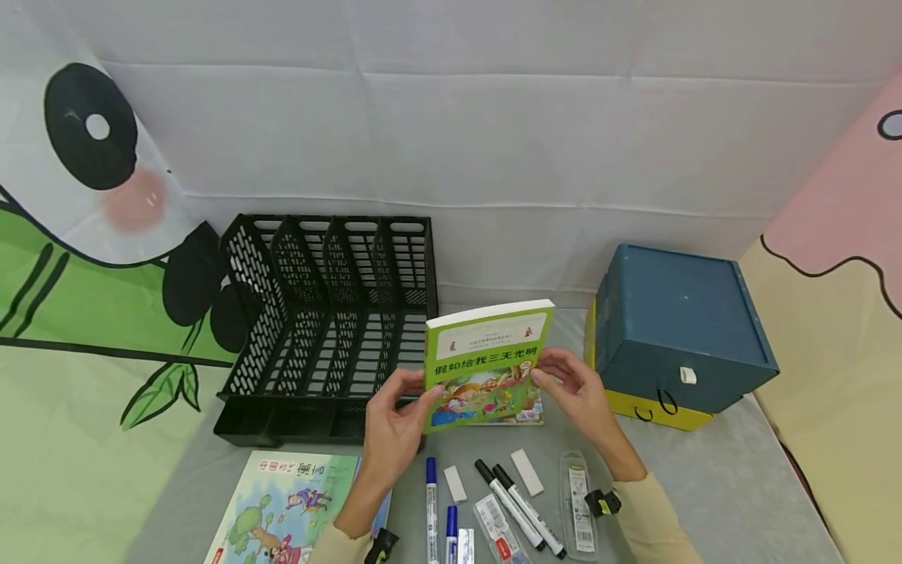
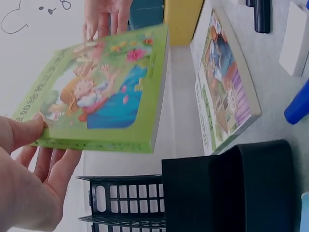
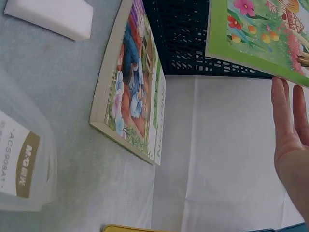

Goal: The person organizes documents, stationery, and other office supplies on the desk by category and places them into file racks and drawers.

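Note:
A green paperback book (image 1: 486,368) with a picture cover is held up above the table, its top tilted away. My left hand (image 1: 395,427) grips its left edge, thumb on the front cover and fingers behind, as the left wrist view shows. At the opposite edge my right hand (image 1: 581,395) holds the book between thumb and fingers; in the right wrist view the fingertips (image 3: 280,87) meet its border. A second illustrated book (image 2: 227,77) lies on the table below, mostly hidden by the held one in the head view.
A black mesh file rack (image 1: 331,337) with several slots stands at the back left. A blue drawer box (image 1: 687,313) on a yellow one is at the right. In front lie a picture book (image 1: 289,501), markers (image 1: 510,501), white erasers (image 1: 527,472) and a clear plastic case (image 1: 579,509).

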Demonstrator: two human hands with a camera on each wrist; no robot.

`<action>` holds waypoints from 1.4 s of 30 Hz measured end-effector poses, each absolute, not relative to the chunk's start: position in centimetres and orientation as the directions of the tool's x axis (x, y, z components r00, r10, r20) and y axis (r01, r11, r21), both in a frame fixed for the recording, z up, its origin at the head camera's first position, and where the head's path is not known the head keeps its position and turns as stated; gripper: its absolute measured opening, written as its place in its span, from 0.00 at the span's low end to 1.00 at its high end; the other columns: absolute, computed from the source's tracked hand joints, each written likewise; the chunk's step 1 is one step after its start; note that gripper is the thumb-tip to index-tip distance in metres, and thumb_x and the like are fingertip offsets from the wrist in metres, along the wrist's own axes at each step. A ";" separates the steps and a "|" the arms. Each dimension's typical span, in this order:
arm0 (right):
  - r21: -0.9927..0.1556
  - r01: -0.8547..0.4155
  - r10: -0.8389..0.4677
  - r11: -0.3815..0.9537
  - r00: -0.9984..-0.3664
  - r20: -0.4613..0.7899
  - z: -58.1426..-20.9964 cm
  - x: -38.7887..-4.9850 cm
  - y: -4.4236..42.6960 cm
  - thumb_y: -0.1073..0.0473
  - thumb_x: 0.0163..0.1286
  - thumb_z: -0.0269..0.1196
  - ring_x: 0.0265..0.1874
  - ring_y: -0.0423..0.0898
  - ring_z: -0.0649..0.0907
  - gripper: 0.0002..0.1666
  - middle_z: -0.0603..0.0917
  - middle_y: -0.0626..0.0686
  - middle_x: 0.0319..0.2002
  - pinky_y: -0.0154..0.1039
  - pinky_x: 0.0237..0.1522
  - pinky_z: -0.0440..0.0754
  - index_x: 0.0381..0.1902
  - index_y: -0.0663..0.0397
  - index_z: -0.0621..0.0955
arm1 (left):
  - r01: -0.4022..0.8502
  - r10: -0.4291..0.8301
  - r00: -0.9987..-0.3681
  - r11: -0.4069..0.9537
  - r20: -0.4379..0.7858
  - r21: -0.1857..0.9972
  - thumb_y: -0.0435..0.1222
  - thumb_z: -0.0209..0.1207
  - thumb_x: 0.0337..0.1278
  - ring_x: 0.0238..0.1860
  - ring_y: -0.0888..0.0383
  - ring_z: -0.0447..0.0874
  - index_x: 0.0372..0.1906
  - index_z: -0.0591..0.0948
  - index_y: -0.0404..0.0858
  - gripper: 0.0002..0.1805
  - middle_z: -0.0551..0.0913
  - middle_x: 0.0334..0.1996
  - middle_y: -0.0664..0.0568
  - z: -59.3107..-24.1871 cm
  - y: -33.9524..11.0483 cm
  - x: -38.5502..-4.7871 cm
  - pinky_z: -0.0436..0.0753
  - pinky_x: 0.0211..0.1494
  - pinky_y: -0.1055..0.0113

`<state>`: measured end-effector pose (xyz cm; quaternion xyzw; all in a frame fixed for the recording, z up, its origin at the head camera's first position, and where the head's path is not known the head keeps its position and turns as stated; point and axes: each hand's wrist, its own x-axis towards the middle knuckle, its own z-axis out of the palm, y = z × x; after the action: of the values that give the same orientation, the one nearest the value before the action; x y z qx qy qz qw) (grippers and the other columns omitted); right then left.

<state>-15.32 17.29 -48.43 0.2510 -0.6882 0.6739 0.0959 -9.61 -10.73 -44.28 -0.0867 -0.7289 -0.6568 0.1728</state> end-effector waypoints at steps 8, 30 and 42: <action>-0.898 -0.430 -0.232 -0.094 -0.867 0.440 -48.6 -15.6 17.5 0.79 0.72 0.58 0.48 0.48 0.87 0.16 0.77 0.75 0.52 0.48 0.48 0.86 0.56 0.78 0.75 | 0.394 -0.224 -0.884 0.122 0.412 0.911 0.27 0.68 0.62 0.46 0.52 0.87 0.46 0.82 0.29 0.10 0.84 0.41 0.39 -43.8 -11.5 -10.1 0.86 0.49 0.65; -0.976 -0.199 -0.031 0.088 -0.980 0.197 -50.1 -16.8 17.3 0.70 0.72 0.65 0.47 0.54 0.87 0.18 0.82 0.70 0.54 0.36 0.46 0.87 0.57 0.71 0.78 | 0.501 -0.516 -0.706 0.123 0.486 0.857 0.23 0.67 0.62 0.49 0.51 0.86 0.48 0.80 0.21 0.13 0.85 0.44 0.43 -42.8 -12.9 -11.2 0.85 0.51 0.66; -0.961 0.042 0.089 0.273 -0.996 -0.018 -50.8 -17.1 17.0 0.66 0.74 0.65 0.57 0.65 0.81 0.22 0.80 0.71 0.58 0.36 0.54 0.82 0.61 0.71 0.76 | 0.486 -0.621 -0.636 0.138 0.458 0.863 0.25 0.67 0.62 0.51 0.53 0.86 0.46 0.81 0.21 0.12 0.84 0.44 0.38 -43.2 -13.7 -11.4 0.85 0.52 0.68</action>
<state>-17.14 16.95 -50.83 -0.0411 -0.7976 0.6015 0.0194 -11.45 -13.70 -43.21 0.0541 -0.6245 -0.6542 0.4232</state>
